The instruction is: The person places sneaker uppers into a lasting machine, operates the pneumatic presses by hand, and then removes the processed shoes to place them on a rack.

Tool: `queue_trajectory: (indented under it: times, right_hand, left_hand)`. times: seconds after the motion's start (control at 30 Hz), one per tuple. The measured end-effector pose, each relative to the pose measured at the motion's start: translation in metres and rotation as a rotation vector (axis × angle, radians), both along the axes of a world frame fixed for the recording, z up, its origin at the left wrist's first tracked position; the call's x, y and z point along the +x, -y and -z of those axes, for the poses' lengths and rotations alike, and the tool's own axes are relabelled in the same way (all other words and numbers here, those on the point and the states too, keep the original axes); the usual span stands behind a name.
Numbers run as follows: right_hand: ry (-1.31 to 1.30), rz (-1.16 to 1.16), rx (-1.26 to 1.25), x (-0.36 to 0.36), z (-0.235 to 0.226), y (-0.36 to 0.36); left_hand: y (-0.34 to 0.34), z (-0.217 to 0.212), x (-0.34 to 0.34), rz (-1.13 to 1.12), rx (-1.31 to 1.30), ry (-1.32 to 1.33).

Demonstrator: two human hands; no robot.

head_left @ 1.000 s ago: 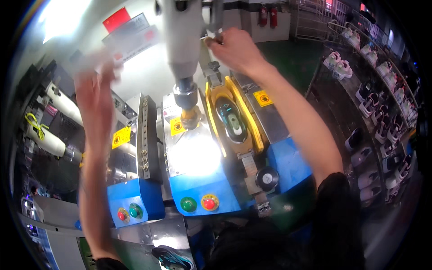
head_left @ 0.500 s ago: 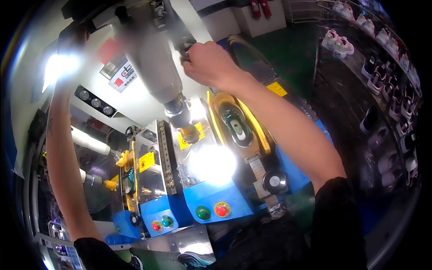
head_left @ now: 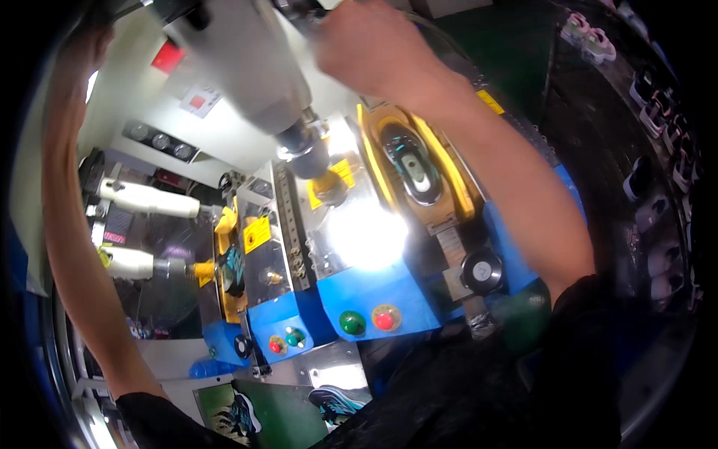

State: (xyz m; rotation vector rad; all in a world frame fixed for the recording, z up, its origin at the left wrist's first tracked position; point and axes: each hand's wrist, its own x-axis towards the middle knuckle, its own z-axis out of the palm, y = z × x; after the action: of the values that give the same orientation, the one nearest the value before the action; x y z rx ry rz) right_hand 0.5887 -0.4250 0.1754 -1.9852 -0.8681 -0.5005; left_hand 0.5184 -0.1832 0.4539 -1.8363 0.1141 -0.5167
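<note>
My right hand is raised at the top middle, its fingers curled round a dark part beside a thick grey press arm. What exactly it grips is hidden. At the upper left edge my left hand is raised too, dim and smeared, its fingers unclear. The grey arm slants down to a metal collar and a yellow tip above the glaring metal cover. Right of that tip, a black shoe with teal marks sits between two yellow pads. Another black and teal shoe stands in the left station.
Blue control boxes with a green button and a red button line the front. White cylinders reach toward the left station. Loose shoes lie below at the front. Racks with several shoes curve along the right.
The view has shifted, so the machine appears higher and slightly to the right. Both hands sit higher in the picture. More of the loose shoes at the bottom shows.
</note>
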Motion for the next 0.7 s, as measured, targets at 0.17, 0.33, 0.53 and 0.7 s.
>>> queue_trajectory:
  times: [0.17,0.33,0.53,0.7]
  right_hand:
    - [0.058,0.042,-0.012,-0.035,-0.023,0.002]
    - [0.228,0.081,0.091,-0.042,0.012,0.015]
    - [0.135,-0.351,-0.197,-0.321,0.150,-0.070]
    - [0.329,-0.577,-0.661,-0.400,0.248,-0.126]
  left_hand:
    - [0.007,0.103,-0.111,0.532,-0.748,0.117]
    - [0.033,0.324,-0.301,0.451,-1.415,-0.021]
    - [0.130,0.532,-0.546,-0.416,-2.408,1.074]
    - [0.179,0.524,-0.598,-0.356,-2.390,1.123]
